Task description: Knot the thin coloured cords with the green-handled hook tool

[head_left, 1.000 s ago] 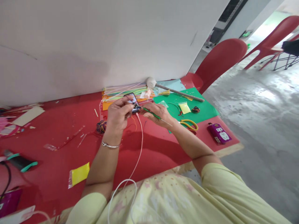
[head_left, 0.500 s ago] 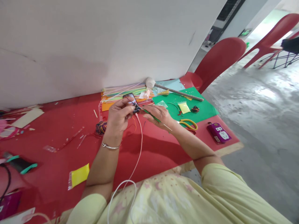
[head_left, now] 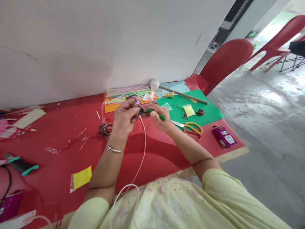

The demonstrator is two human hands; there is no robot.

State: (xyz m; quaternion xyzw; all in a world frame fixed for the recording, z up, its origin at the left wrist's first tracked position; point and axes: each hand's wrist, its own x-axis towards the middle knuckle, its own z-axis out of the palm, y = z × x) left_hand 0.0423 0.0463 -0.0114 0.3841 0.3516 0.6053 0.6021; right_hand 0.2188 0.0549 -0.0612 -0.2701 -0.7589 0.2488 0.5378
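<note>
Left hand pinched on small dark yarn-like piece; right hand curled round slim green-handled tool, long axis slanting left toward piece, tip unclear.

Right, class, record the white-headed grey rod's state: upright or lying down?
Lying down: the white-headed grey rod stretches lengthwise over the green sheet, its white head by the wall.

- A yellow packet lay flat on the red table.
- Scissors rested partly on a green sheet.
- A purple box sat near the table's corner.
- Pastel sticks lay along the white wall.
- A black-and-teal tool lay well apart from the scissors.
- A red chair stood beside the table.
</note>
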